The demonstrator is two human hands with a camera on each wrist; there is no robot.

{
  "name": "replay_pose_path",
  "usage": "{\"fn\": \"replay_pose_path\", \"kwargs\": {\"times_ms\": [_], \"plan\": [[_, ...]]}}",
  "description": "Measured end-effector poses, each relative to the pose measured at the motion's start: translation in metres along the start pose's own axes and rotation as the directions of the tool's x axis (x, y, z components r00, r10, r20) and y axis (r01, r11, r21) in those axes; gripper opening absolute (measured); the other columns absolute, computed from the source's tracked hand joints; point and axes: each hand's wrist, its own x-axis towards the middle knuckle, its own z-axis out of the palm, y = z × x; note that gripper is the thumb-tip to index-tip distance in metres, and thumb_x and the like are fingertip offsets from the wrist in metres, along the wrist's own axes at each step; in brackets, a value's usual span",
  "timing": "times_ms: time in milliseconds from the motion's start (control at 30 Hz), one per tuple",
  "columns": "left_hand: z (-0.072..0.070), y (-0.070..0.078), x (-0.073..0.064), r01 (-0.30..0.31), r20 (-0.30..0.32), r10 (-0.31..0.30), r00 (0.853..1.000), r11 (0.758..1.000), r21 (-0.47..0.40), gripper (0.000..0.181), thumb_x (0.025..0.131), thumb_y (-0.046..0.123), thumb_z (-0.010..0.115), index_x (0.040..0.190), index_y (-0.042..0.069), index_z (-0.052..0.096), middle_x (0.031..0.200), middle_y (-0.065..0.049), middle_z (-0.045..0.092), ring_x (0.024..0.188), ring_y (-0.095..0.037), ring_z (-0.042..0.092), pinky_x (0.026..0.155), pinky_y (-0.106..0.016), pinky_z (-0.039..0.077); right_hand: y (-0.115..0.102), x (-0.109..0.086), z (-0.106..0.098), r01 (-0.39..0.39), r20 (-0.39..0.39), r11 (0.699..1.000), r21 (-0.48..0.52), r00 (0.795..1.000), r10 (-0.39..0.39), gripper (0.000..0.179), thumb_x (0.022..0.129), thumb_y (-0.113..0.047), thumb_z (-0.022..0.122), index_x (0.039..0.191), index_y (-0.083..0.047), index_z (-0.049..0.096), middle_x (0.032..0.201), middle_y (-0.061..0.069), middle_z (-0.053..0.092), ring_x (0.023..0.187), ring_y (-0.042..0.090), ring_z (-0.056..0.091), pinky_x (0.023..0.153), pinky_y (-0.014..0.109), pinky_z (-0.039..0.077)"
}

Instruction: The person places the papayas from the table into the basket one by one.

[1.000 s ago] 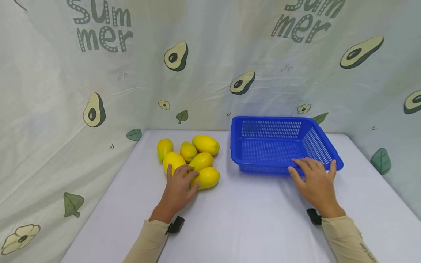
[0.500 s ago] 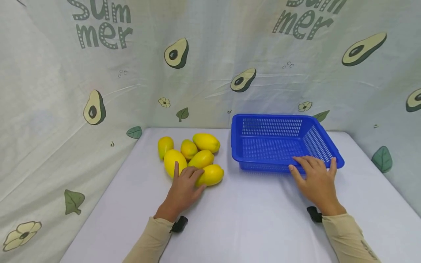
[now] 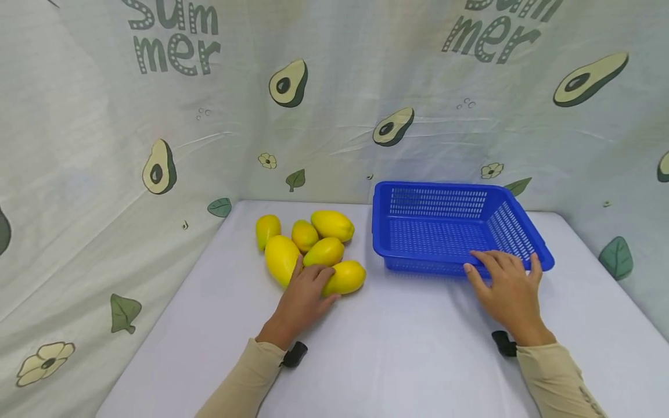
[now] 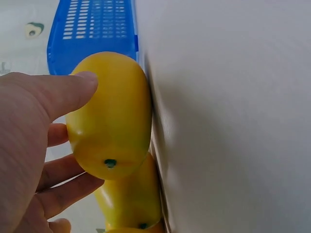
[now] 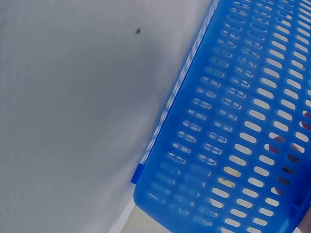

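Observation:
A yellow mango [image 3: 349,277] lies at the near right of the fruit group. My left hand [image 3: 303,299] holds it, thumb on one side and fingers on the other; in the left wrist view the mango [image 4: 112,116] shows its green stem end. Over the front rim of a blue slotted plastic basket [image 3: 413,259], my right hand [image 3: 507,290] grips near the right corner. Through the slots of the basket [image 5: 218,121] in the right wrist view, parts of fingers show; most of that hand is out of that frame.
Several other mangoes lie close behind the left hand, among them a large one [image 3: 281,259] and a greener one [image 3: 268,231]. The white-covered table [image 3: 397,348] meets a printed cloth backdrop [image 3: 324,133] at the back and sides.
My left hand has shifted right with the near mango, which now lies a little apart from the others. The right hand stays at the basket's rim. The head view has turned slightly.

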Motion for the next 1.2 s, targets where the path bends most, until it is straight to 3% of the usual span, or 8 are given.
{"fn": "replay_pose_path", "kwargs": {"times_ms": [267,467,733,967,1200], "plan": [[0.009,0.009,0.016,-0.012,0.057,0.01,0.998,1.0,0.027,0.054,0.086,0.039,0.08,0.128,0.011,0.061,0.119,-0.004,0.064,0.113,-0.02,0.06,0.115,-0.061,0.023,0.005,-0.002,-0.002,-0.002,-0.004,1.0,0.001,1.0,0.002,0.035,0.093,-0.03,0.068,0.12,-0.006,0.069,0.118,0.023,0.063,0.119,0.047,0.048,0.112,0.071,0.0],[0.013,0.014,0.023,0.0,0.085,0.002,0.996,1.0,-0.021,0.053,0.088,0.034,0.079,0.13,0.008,0.059,0.122,-0.008,0.064,0.116,-0.024,0.06,0.116,-0.052,0.028,0.006,-0.005,0.001,0.012,-0.02,1.0,0.018,1.0,-0.011,0.035,0.092,-0.028,0.07,0.119,-0.007,0.069,0.116,0.022,0.064,0.118,0.046,0.049,0.112,0.072,0.002],[0.016,0.015,0.016,0.002,0.059,0.002,0.998,0.998,-0.063,0.052,0.087,0.029,0.08,0.129,0.006,0.06,0.122,-0.01,0.062,0.115,-0.025,0.059,0.115,-0.044,0.033,0.004,-0.007,0.006,0.046,-0.037,0.998,0.032,0.998,-0.045,0.035,0.09,-0.028,0.072,0.118,-0.007,0.07,0.116,0.02,0.064,0.118,0.044,0.05,0.112,0.07,0.005],[0.016,0.015,0.013,0.018,0.019,-0.016,1.0,0.997,-0.079,0.053,0.086,0.03,0.082,0.129,0.008,0.061,0.122,-0.008,0.061,0.109,-0.022,0.059,0.098,-0.035,0.05,0.002,-0.004,0.004,0.058,-0.05,0.997,0.046,0.997,-0.056,0.034,0.09,-0.027,0.071,0.117,-0.006,0.071,0.116,0.02,0.064,0.116,0.045,0.05,0.112,0.07,0.004],[0.018,0.013,0.018,0.049,0.084,-0.042,0.996,0.994,-0.096,0.06,0.089,0.031,0.078,0.141,0.015,0.054,0.13,-0.005,0.057,0.115,-0.019,0.057,0.1,-0.034,0.049,0.005,-0.002,0.001,0.038,-0.057,0.998,0.045,0.998,-0.036,0.034,0.091,-0.027,0.071,0.117,-0.006,0.07,0.116,0.021,0.064,0.118,0.045,0.049,0.112,0.07,0.005]]}}
